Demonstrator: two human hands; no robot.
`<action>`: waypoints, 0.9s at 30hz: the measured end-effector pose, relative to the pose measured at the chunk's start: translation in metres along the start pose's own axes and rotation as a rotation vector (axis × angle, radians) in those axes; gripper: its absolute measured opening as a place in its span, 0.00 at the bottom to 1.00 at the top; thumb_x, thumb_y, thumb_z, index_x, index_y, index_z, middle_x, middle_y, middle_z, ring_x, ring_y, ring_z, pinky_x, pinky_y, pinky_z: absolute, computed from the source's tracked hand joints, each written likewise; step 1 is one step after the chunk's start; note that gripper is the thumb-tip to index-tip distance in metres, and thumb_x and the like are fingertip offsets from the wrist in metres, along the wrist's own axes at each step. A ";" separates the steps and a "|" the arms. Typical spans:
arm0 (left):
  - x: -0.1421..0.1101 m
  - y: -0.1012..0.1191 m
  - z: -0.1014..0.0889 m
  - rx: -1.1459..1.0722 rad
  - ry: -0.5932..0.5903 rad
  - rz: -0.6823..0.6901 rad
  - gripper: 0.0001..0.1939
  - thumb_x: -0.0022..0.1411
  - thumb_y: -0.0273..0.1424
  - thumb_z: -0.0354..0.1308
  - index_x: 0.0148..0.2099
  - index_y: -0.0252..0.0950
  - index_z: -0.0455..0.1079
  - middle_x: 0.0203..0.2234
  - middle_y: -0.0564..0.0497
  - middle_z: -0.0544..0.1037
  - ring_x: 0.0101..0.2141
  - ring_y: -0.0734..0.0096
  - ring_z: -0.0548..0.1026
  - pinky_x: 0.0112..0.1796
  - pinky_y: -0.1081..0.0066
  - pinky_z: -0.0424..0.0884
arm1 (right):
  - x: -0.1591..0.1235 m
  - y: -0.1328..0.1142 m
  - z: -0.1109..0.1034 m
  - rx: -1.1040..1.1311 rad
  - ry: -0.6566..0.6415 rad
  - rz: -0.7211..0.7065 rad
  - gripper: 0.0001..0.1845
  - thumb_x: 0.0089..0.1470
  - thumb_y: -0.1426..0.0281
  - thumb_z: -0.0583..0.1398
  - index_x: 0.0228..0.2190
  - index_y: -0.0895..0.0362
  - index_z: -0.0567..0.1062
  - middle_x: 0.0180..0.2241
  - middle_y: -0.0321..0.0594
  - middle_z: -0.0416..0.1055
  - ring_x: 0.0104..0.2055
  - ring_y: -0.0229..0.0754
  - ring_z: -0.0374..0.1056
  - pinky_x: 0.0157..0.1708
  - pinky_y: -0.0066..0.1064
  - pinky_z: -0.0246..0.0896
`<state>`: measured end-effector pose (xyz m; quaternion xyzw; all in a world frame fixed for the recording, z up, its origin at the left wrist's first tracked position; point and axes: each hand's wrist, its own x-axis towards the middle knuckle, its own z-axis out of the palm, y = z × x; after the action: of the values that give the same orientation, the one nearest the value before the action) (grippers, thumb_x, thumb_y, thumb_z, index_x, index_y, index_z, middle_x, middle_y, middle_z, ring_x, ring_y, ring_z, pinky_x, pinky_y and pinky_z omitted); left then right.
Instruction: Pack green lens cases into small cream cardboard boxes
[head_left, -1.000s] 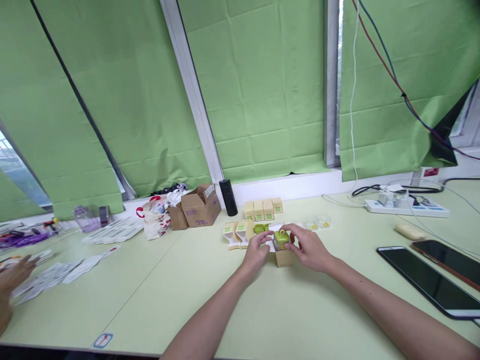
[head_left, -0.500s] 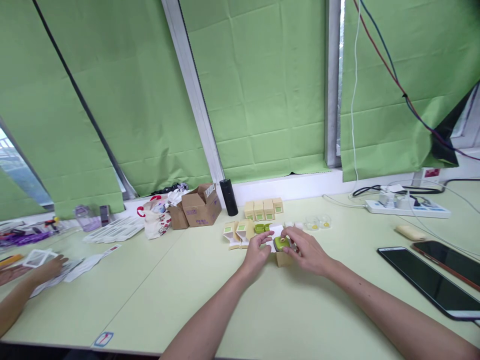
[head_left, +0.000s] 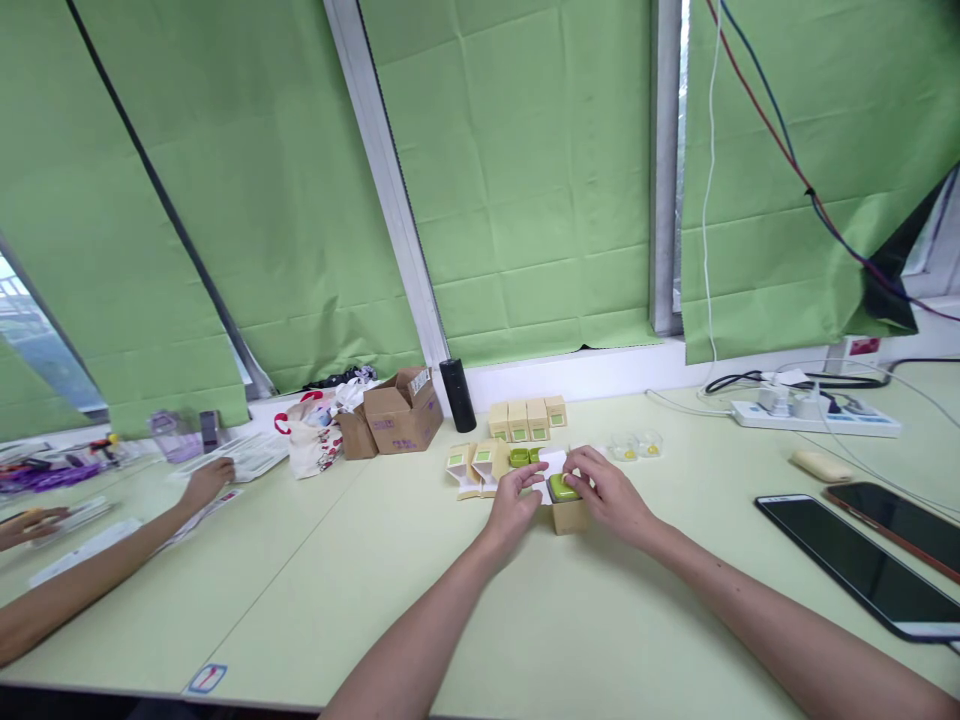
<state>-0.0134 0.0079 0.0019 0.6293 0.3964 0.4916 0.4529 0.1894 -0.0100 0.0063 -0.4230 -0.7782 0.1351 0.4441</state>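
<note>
Right hand fingers pinch green container at small box mouth; left hand fingers part-open alongside, hold unclear. Crooked push could jam it.

The right hand hides part of the green piece, and the frame's edge cuts the brown-edged phone

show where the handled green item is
In the head view, right of centre, the green item is at the top of a small tan box, between the left hand and right hand.
</note>
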 end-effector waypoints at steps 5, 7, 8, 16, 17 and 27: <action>0.002 -0.001 0.000 -0.014 0.001 -0.023 0.28 0.49 0.19 0.58 0.53 0.33 0.80 0.53 0.39 0.81 0.55 0.52 0.75 0.53 0.60 0.72 | 0.002 0.003 0.004 0.105 -0.003 0.062 0.09 0.66 0.65 0.56 0.35 0.52 0.76 0.44 0.43 0.68 0.36 0.43 0.70 0.32 0.35 0.67; 0.003 -0.002 0.000 -0.025 0.001 -0.031 0.28 0.48 0.20 0.57 0.53 0.33 0.79 0.52 0.39 0.81 0.54 0.52 0.75 0.51 0.61 0.72 | 0.002 0.006 0.006 0.130 -0.009 0.081 0.09 0.64 0.66 0.57 0.34 0.52 0.77 0.44 0.43 0.67 0.37 0.43 0.70 0.33 0.35 0.68; 0.004 -0.003 -0.001 -0.030 0.000 -0.034 0.28 0.48 0.20 0.58 0.53 0.33 0.80 0.52 0.39 0.81 0.54 0.53 0.75 0.51 0.62 0.72 | 0.003 0.007 0.006 0.138 -0.012 0.089 0.09 0.64 0.67 0.58 0.33 0.53 0.78 0.43 0.43 0.67 0.37 0.43 0.70 0.33 0.35 0.68; 0.006 -0.002 -0.003 -0.106 -0.044 -0.082 0.27 0.47 0.22 0.60 0.52 0.32 0.80 0.41 0.43 0.81 0.43 0.60 0.78 0.44 0.67 0.70 | 0.005 0.011 0.007 0.169 -0.023 0.118 0.09 0.60 0.69 0.60 0.30 0.53 0.80 0.39 0.41 0.66 0.37 0.44 0.69 0.36 0.37 0.68; 0.006 -0.001 -0.003 -0.113 -0.044 -0.090 0.27 0.47 0.22 0.60 0.52 0.32 0.80 0.40 0.44 0.81 0.41 0.62 0.78 0.43 0.68 0.70 | 0.005 0.010 0.006 0.172 -0.023 0.120 0.10 0.60 0.68 0.60 0.30 0.53 0.80 0.39 0.42 0.66 0.37 0.44 0.69 0.36 0.37 0.68; 0.006 0.002 -0.003 -0.134 0.015 -0.084 0.21 0.53 0.30 0.58 0.48 0.32 0.82 0.34 0.46 0.83 0.37 0.63 0.75 0.42 0.68 0.67 | 0.005 0.012 0.007 0.235 0.008 0.163 0.12 0.61 0.67 0.56 0.31 0.54 0.79 0.39 0.44 0.67 0.39 0.46 0.67 0.37 0.38 0.67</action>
<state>-0.0146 0.0135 0.0060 0.5767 0.3920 0.5025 0.5111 0.1889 0.0021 -0.0023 -0.4304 -0.7183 0.2593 0.4811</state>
